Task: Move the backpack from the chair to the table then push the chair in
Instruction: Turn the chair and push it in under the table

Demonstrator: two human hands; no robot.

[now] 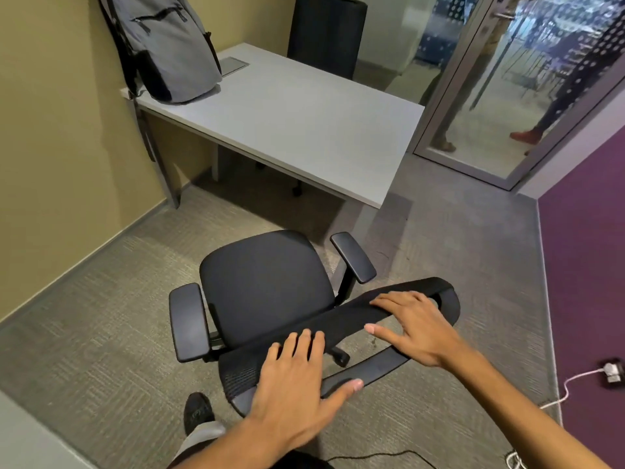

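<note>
A grey and black backpack (169, 49) stands upright on the far left corner of the grey table (304, 126), leaning against the yellow wall. The black office chair (267, 282) stands on the carpet a short way in front of the table, its seat bare and facing the table. My left hand (297, 384) rests on the top of the chair's backrest (355, 319), fingers over the front and thumb behind. My right hand (416, 326) lies on the same backrest further right, fingers spread along the top edge.
A second black chair (324, 32) stands behind the table. A glass door (507, 96) is at the right, with a person's legs beyond it. A white cable and plug (608, 374) lie on the floor by the purple wall. My shoe (198, 411) is by the chair's base.
</note>
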